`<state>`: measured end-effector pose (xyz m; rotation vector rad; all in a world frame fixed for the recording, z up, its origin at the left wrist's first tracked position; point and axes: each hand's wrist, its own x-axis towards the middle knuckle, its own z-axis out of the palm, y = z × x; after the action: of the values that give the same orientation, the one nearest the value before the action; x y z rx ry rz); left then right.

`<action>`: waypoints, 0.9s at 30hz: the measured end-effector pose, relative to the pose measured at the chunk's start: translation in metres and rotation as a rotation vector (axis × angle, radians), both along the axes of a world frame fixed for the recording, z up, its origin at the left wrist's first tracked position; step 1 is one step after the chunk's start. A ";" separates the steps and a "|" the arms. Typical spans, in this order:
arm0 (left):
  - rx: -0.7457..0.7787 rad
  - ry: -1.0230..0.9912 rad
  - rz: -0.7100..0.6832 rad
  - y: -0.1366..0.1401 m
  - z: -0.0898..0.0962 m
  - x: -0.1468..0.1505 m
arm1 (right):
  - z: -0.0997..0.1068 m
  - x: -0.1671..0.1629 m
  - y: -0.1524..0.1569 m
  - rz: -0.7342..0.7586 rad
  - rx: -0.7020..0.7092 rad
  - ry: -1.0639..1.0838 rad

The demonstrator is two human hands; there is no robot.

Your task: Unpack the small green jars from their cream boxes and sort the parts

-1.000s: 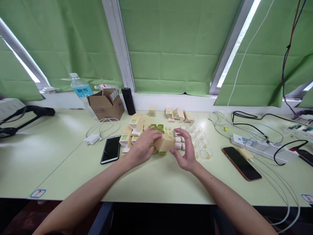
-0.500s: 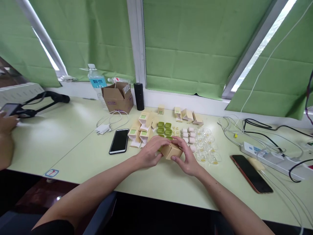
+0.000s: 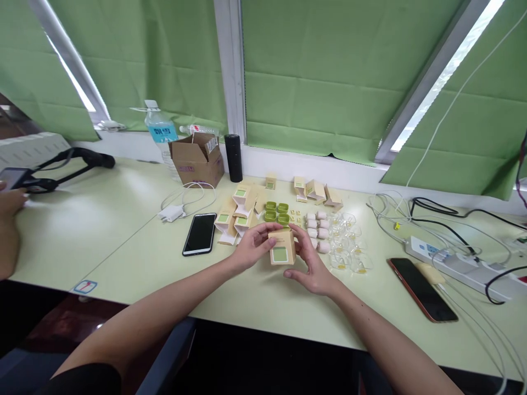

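Observation:
A small cream-coloured cardboard box [image 3: 284, 239] with a green window on its front is held upright in front of me. My left hand [image 3: 250, 248] grips it at the left, thumb on the front face and fingers behind. At its right side is my right hand [image 3: 312, 267], fingers curved near the box's edge and thumb spread away below. Just behind are small green tubs [image 3: 282, 208], tiny yellowish pieces [image 3: 295, 213], pinkish-white jar-like pieces [image 3: 323, 248] and clear plastic cups [image 3: 340, 261]. Several similar boxes [image 3: 242, 203] are piled behind my left hand.
More boxes [image 3: 315, 190] stand along the wall. Left are a phone [image 3: 200, 234], a charger [image 3: 172, 212], a brown carton [image 3: 195, 164], a black cylinder [image 3: 234, 159] and a water bottle [image 3: 162, 134]. Right are another phone [image 3: 422, 289], a power strip [image 3: 453, 260] and cables. Another person's hand [image 3: 12, 202] shows far left.
The box has been turned so its green-windowed face now points toward me. My right thumb has come off the box, and the right fingers have opened a little.

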<state>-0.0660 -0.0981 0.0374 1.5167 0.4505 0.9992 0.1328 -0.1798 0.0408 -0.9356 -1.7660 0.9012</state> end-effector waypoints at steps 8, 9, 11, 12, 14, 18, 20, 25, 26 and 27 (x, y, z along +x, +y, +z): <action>-0.204 -0.093 -0.034 0.003 -0.002 0.003 | -0.006 -0.002 0.008 -0.124 0.057 0.111; -0.232 -0.127 -0.065 0.003 -0.003 0.003 | -0.007 -0.002 0.009 -0.097 0.025 0.202; -0.263 -0.174 -0.124 0.002 -0.003 0.003 | -0.008 0.000 0.010 -0.054 -0.041 0.374; -0.263 -0.181 -0.149 0.002 -0.003 0.003 | -0.007 0.001 0.011 -0.044 -0.072 0.439; -0.251 -0.171 -0.189 0.000 -0.002 0.004 | -0.006 0.004 0.012 -0.040 -0.123 0.516; -0.219 -0.147 -0.258 -0.007 0.000 0.005 | -0.003 0.004 0.012 -0.018 -0.138 0.513; -0.190 -0.134 -0.281 -0.010 0.002 0.007 | -0.003 0.002 0.011 -0.039 -0.086 0.448; -0.128 -0.075 -0.150 -0.012 0.001 0.008 | -0.002 -0.004 0.008 -0.170 0.049 0.205; -0.089 -0.060 -0.080 -0.011 0.001 0.008 | -0.001 -0.004 0.007 -0.193 0.071 0.160; -0.028 -0.043 0.003 -0.011 0.000 0.007 | 0.000 -0.003 0.006 -0.203 0.092 0.128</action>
<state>-0.0592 -0.1086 0.0375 1.4670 0.4344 1.0223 0.1295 -0.1741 0.0407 -0.9565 -1.5593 0.7268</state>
